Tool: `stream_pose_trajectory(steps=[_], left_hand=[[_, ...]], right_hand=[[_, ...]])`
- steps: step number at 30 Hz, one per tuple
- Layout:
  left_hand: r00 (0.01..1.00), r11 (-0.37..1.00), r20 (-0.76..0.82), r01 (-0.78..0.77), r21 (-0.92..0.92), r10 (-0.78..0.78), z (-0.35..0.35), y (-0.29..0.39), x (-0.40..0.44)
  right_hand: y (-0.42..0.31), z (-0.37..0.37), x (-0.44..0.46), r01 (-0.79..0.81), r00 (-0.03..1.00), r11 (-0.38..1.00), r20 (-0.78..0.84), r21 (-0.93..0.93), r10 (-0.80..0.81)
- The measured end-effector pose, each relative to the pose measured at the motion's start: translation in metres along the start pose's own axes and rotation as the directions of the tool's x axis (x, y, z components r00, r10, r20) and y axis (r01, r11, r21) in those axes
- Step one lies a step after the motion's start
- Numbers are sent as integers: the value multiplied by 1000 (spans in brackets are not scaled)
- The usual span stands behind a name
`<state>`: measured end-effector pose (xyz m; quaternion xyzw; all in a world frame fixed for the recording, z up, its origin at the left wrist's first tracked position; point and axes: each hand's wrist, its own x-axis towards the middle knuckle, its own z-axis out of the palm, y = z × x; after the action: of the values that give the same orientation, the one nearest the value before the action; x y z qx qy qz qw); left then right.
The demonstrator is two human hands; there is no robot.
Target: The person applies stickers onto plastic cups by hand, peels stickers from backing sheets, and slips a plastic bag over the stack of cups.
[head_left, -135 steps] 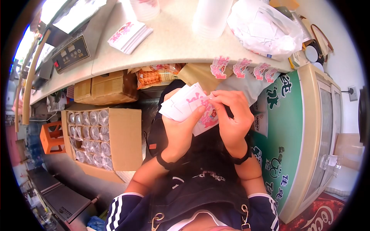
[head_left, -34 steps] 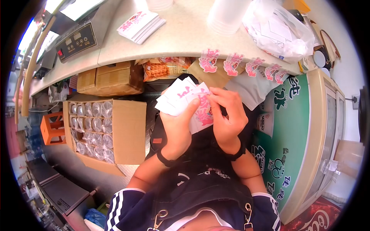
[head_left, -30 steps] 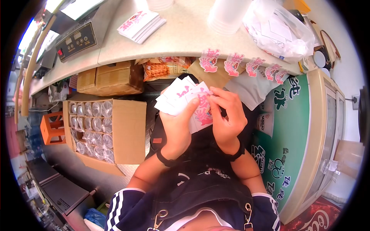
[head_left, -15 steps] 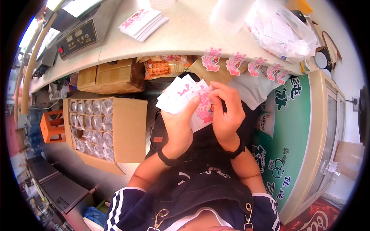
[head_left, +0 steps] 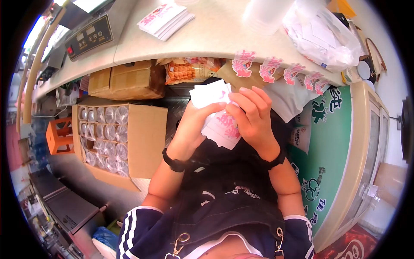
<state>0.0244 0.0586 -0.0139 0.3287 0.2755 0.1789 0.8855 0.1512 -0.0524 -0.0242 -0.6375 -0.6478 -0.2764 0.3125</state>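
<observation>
My left hand (head_left: 189, 127) is closed around a loose bundle of white sticker sheets (head_left: 222, 129) with pink printed lettering, its thumb pressed across them. Above that thumb a plain white sheet (head_left: 209, 94) sticks up. My right hand (head_left: 254, 118) pinches the right edge of the bundle between thumb and index finger, while its other fingers are curled above. Whether it grips one sheet or more is hidden by the fingers. Beyond the hands, several pink cut-out stickers (head_left: 243, 64) hang along the counter's front edge.
On the counter (head_left: 207, 43) lie a stack of printed sheets (head_left: 166, 20), clear plastic cups (head_left: 265, 15) and a plastic bag of white scraps (head_left: 321, 36). An open carton of wrapped cups (head_left: 105, 138) stands at the left, a green-sided freezer (head_left: 327, 151) at the right.
My right hand has moved in against the sheets and pinches their edge. The upper sheets have shifted, showing more plain white. The view has moved slightly.
</observation>
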Motion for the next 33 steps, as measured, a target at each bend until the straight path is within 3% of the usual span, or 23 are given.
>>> stream_pose_trajectory(steps=[3, 8, 10, 11, 12, 16, 22, 24, 26, 27, 28, 30, 32, 33], left_hand=[[998, 995, -60, -21, 92, 26, -8, -1, 3], [981, 994, -157, -107, 30, 110, -44, -4, 14], [969, 987, -192, -157, 17, 158, -69, 0, 17], [953, 974, -205, -222, 37, 225, -84, 0, 19], [922, 977, -324, -196, 78, 211, -95, 4, 22], [905, 972, -365, -235, 3, 220, -118, 17, 15], [901, 958, -344, -287, -11, 266, -82, 21, 8], [910, 957, -314, -289, -7, 273, -64, 23, 3], [921, 964, -298, -266, -6, 252, -45, 22, 0], [929, 969, -281, -248, 4, 239, -36, 21, -2], [935, 969, -263, -245, -1, 236, -29, 20, -2], [950, 966, -186, -257, -15, 250, -14, 17, -1], [963, 970, -135, -240, -26, 235, -4, 13, 4], [969, 970, -102, -232, -73, 224, 0, 10, 7]], right_hand=[[-3, 0, 0, 27, 999, 999, 43, 20, -28], [-12, -9, 9, 43, 999, 997, -14, 67, -42], [-14, -15, 19, -132, 976, 966, -141, 223, 166], [-16, -21, 27, -244, 950, 917, -111, 314, 291], [-16, -23, 33, -248, 950, 915, -108, 317, 294], [6, 12, 54, -390, 916, 915, -55, 102, 396], [34, 62, 77, -347, 938, 929, -55, -128, 343], [41, 55, 79, -378, 896, 921, -291, -97, 337], [36, 33, 73, -380, 894, 909, -319, -171, 314], [26, 20, 68, -445, 875, 874, -110, 195, 471], [18, 6, 64, -517, 838, 689, 137, 509, 528], [10, -30, 56, -690, 723, 372, 570, 620, 390], [17, -42, 41, -712, 702, 405, 582, 573, 410], [25, -48, 34, -725, 680, 439, 453, 531, 576]])
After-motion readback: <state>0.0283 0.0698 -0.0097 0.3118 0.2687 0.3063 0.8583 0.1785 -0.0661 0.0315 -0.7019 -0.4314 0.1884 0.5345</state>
